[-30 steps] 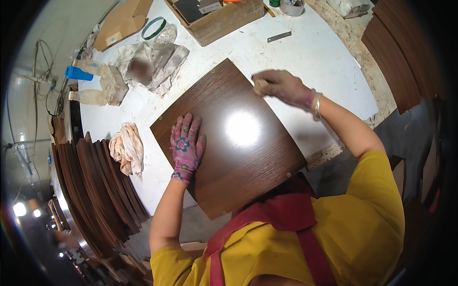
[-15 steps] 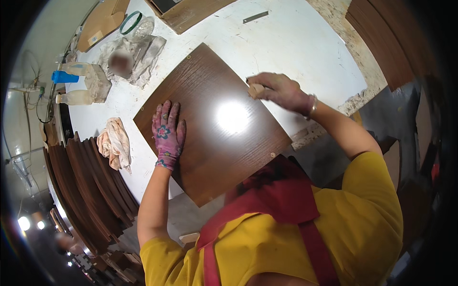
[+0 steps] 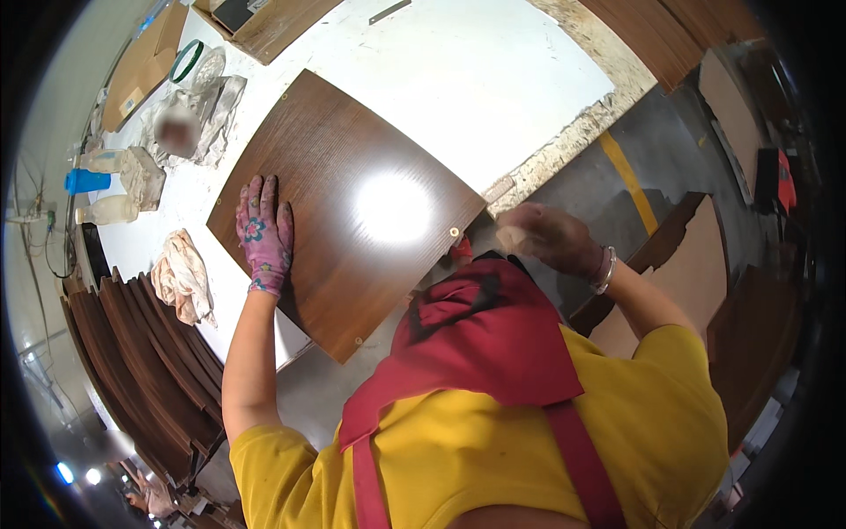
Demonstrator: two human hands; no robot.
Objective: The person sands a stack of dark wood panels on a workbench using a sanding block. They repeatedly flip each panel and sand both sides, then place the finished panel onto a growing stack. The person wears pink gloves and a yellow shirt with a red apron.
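A dark brown wood-grain panel [image 3: 335, 150] lies at an angle on the white worktable, its near corner jutting past the edge. A bright lamp reflection shows on its surface. My left hand [image 3: 264, 234], in a pink flowered glove, rests flat on the panel's left part, fingers stretched out. My right hand [image 3: 564, 242], gloved and blurred by motion, is off the panel's right corner, above the floor. Its fingers are closed on a small tan block [image 3: 514, 238], also smeared. Small round fittings sit near the panel's corners.
A crumpled cloth [image 3: 181, 278] and a stack of brown panels [image 3: 132, 361] are at left. Bottles [image 3: 107, 210], rags and a green tape roll [image 3: 185, 62] stand far left. A cardboard box [image 3: 273, 35] and metal strip [image 3: 389, 11] are at the back; more panels [image 3: 652, 35] lie far right.
My right hand has moved with the block from the panel's right edge, nearer to me and off its corner. My left hand stays on the panel. The whole view has shifted.
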